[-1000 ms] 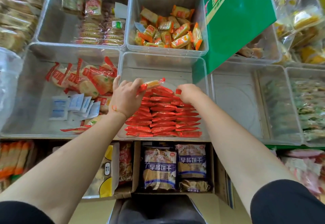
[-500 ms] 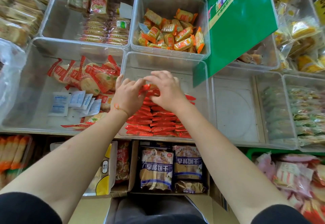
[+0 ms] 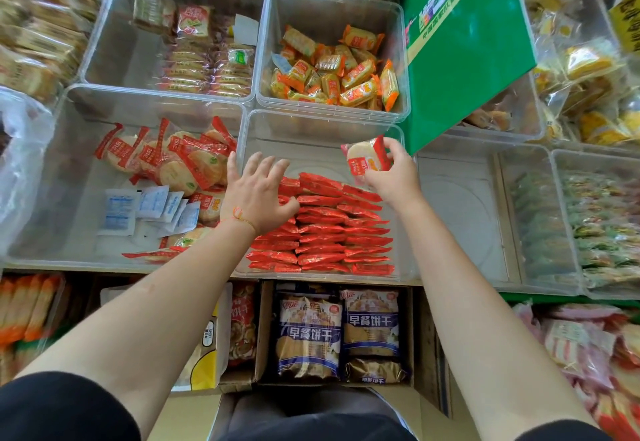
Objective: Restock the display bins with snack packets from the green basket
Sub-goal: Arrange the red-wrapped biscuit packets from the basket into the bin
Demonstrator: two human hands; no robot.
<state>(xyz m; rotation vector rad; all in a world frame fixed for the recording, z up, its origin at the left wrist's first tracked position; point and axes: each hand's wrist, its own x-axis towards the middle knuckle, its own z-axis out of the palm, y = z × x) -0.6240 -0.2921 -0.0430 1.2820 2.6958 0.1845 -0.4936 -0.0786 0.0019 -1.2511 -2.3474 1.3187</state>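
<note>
A clear middle bin (image 3: 322,125) holds neat rows of red snack packets (image 3: 329,233) standing on edge. My left hand (image 3: 258,193) lies with spread fingers on the left end of the rows. My right hand (image 3: 393,172) pinches one red-and-clear rice cracker packet (image 3: 365,160) above the bin's back right part. The green basket (image 3: 568,298) shows only as a rim at the lower right, with pink and red packets (image 3: 588,347) in it.
To the left a bin (image 3: 69,170) holds loose red cracker packets and white sachets. Behind it is a bin of orange packets (image 3: 332,73). A green sign (image 3: 464,46) hangs at the right. An empty clear bin (image 3: 460,212) is on the right. Cardboard boxes of biscuits (image 3: 336,333) stand below.
My right hand has lifted away from the rows to the right with one packet pinched in it. My left hand has spread its fingers on the rows.
</note>
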